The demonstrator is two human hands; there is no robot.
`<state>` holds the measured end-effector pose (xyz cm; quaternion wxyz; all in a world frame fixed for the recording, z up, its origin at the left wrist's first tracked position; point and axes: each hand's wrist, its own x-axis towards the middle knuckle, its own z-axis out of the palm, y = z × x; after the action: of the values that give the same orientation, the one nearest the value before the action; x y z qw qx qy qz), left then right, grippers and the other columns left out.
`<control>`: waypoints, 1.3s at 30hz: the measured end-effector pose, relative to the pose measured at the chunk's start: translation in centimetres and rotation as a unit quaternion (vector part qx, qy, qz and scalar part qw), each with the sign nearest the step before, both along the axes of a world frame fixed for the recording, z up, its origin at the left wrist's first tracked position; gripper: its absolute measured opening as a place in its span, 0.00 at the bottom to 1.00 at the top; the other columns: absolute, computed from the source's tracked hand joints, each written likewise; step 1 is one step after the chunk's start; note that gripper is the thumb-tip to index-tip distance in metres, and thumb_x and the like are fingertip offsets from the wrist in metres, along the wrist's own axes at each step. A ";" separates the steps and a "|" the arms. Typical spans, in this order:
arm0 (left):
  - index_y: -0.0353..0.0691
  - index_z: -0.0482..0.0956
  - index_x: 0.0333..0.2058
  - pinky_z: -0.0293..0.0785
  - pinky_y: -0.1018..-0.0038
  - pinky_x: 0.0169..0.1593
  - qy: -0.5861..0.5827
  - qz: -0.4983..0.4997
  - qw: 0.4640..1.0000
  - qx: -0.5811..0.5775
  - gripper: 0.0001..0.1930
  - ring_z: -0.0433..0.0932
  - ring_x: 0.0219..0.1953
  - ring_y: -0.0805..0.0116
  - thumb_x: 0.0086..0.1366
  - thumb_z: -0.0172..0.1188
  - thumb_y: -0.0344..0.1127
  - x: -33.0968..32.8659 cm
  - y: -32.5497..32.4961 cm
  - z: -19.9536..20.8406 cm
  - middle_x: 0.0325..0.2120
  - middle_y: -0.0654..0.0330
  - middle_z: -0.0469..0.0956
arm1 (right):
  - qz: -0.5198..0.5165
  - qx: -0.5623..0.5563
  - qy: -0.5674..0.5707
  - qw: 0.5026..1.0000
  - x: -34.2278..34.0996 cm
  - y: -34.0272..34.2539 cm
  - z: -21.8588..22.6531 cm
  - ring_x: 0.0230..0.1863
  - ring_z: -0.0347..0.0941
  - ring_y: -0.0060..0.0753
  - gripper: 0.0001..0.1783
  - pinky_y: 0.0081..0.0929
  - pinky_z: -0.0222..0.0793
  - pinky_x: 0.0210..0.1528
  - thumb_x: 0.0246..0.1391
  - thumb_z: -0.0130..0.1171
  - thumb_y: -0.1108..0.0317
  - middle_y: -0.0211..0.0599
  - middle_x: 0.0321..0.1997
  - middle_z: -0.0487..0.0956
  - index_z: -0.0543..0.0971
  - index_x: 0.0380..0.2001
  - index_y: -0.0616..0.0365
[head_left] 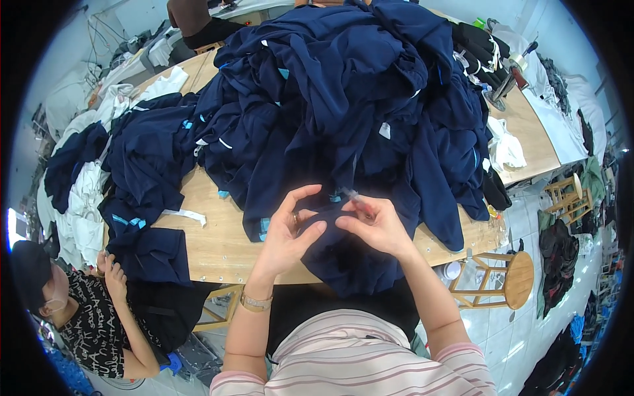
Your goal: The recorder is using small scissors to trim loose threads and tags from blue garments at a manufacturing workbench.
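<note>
A navy garment (360, 261) hangs over the table's near edge in front of me, part of a big heap of navy garments (323, 79). My left hand (290, 231) is at its left side, index finger raised and thumb apart, with no grip on the cloth that I can see. Close by on the right, my right hand (376, 224) is closed around a small tool with a clear whitish tip and a bit of red; its kind is too small to tell. A light blue patch shows on the cloth just beyond my fingers.
The wooden table (221, 244) carries the heap. At left, a person (86, 310) in a cap and mask handles navy cloth. White cloth (505, 145) and a tape dispenser (508, 82) lie at right. A wooden stool (518, 280) stands right of me.
</note>
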<state>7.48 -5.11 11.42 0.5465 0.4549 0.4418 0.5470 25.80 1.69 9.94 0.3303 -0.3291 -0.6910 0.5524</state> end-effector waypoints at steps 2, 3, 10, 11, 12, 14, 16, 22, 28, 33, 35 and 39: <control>0.36 0.67 0.51 0.70 0.79 0.44 0.116 0.041 0.992 0.019 0.23 0.74 0.35 0.77 0.58 0.62 0.29 0.2 0.0 -1.0 0.32 0.61 0.77 | -0.037 -0.037 0.063 0.997 -0.5 -0.4 -1.2 0.17 0.54 0.10 0.12 0.13 0.49 0.21 0.47 0.67 0.64 0.19 0.16 0.66 0.78 0.29 0.61; 0.35 0.69 0.48 0.69 0.79 0.43 0.157 0.042 0.987 0.008 0.21 0.73 0.34 0.78 0.58 0.63 0.35 0.2 0.1 -1.5 0.31 0.62 0.76 | -0.073 -0.074 0.126 0.986 -0.7 -0.6 -1.6 0.18 0.54 0.09 0.12 0.12 0.49 0.21 0.48 0.67 0.65 0.18 0.17 0.66 0.77 0.29 0.61; 0.33 0.76 0.35 0.69 0.83 0.38 0.030 -0.011 0.998 -0.059 0.12 0.72 0.31 0.80 0.60 0.63 0.36 0.9 -0.7 -1.6 0.29 0.65 0.77 | -0.106 -0.011 0.096 0.990 -0.6 -2.3 -1.5 0.18 0.53 0.08 0.11 0.10 0.48 0.22 0.49 0.66 0.66 0.16 0.16 0.65 0.77 0.33 0.60; 0.33 0.77 0.35 0.69 0.84 0.37 0.053 -0.007 0.997 -0.047 0.12 0.72 0.30 0.80 0.59 0.63 0.36 0.8 -0.6 -1.6 0.29 0.65 0.77 | -0.106 0.006 0.069 0.992 -0.4 -2.3 -1.3 0.18 0.52 0.08 0.11 0.10 0.48 0.22 0.49 0.66 0.66 0.16 0.16 0.64 0.77 0.33 0.60; 0.33 0.77 0.35 0.69 0.84 0.37 0.053 -0.008 0.997 -0.047 0.12 0.72 0.30 0.80 0.59 0.63 0.36 0.7 -0.6 -1.5 0.29 0.65 0.77 | -0.085 -0.012 0.081 0.993 -0.3 -2.2 -1.3 0.18 0.50 0.09 0.13 0.11 0.48 0.22 0.49 0.66 0.66 0.16 0.18 0.64 0.77 0.36 0.60; 0.33 0.77 0.35 0.69 0.85 0.36 0.053 -0.017 0.997 -0.060 0.11 0.72 0.30 0.81 0.57 0.64 0.34 0.4 -0.7 -1.3 0.28 0.65 0.77 | -0.086 -0.011 0.065 0.994 -0.1 -2.2 -0.2 0.19 0.50 0.09 0.15 0.11 0.49 0.22 0.48 0.67 0.67 0.18 0.19 0.65 0.76 0.38 0.60; 0.33 0.77 0.34 0.69 0.85 0.36 0.043 -0.026 0.996 -0.072 0.11 0.73 0.30 0.80 0.56 0.65 0.33 0.1 -0.8 -1.2 0.28 0.65 0.77 | -0.126 0.038 0.041 0.990 0.6 -1.9 -0.8 0.20 0.53 0.08 0.16 0.11 0.50 0.23 0.46 0.66 0.67 0.19 0.20 0.65 0.76 0.37 0.61; 0.33 0.78 0.33 0.71 0.84 0.37 -0.027 -0.044 0.991 -0.127 0.10 0.75 0.30 0.77 0.52 0.66 0.28 -0.4 -0.7 -0.6 0.28 0.63 0.78 | -0.075 0.379 -0.080 0.919 2.5 0.6 0.7 0.16 0.66 0.37 0.20 0.26 0.60 0.18 0.48 0.64 0.54 0.37 0.18 0.69 0.72 0.21 0.61; 0.32 0.77 0.33 0.71 0.84 0.37 -0.045 -0.040 0.989 -0.138 0.11 0.75 0.30 0.78 0.51 0.67 0.27 -0.2 -0.4 -0.3 0.28 0.63 0.78 | -0.022 0.464 -0.176 0.868 2.6 0.6 1.6 0.14 0.65 0.30 0.21 0.23 0.57 0.16 0.45 0.63 0.47 0.29 0.17 0.67 0.73 0.20 0.55; 0.33 0.77 0.32 0.70 0.85 0.36 -0.011 -0.034 0.991 -0.130 0.10 0.73 0.29 0.80 0.51 0.66 0.27 0.0 -0.4 -0.3 0.28 0.64 0.77 | -0.027 0.455 -0.197 0.868 2.1 0.1 1.7 0.14 0.66 0.29 0.22 0.23 0.57 0.16 0.46 0.62 0.47 0.29 0.19 0.68 0.73 0.20 0.54; 0.33 0.77 0.32 0.70 0.84 0.35 0.004 -0.032 0.992 -0.118 0.10 0.73 0.29 0.80 0.51 0.66 0.28 0.1 -0.4 -0.4 0.27 0.64 0.77 | -0.030 0.460 -0.195 0.866 2.1 0.2 1.5 0.15 0.66 0.29 0.22 0.23 0.57 0.16 0.47 0.62 0.47 0.29 0.19 0.68 0.72 0.20 0.54; 0.34 0.77 0.31 0.69 0.84 0.35 0.020 -0.027 0.992 -0.118 0.09 0.73 0.29 0.80 0.51 0.66 0.29 0.2 -0.3 -0.2 0.26 0.64 0.77 | -0.028 0.464 -0.208 0.860 2.1 0.2 1.9 0.14 0.66 0.28 0.22 0.23 0.57 0.15 0.47 0.61 0.46 0.28 0.19 0.67 0.72 0.19 0.54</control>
<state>7.64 -5.42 11.19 0.6016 0.4098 0.5017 0.4673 27.88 1.91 11.85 0.3087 -0.2646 -0.9104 0.0765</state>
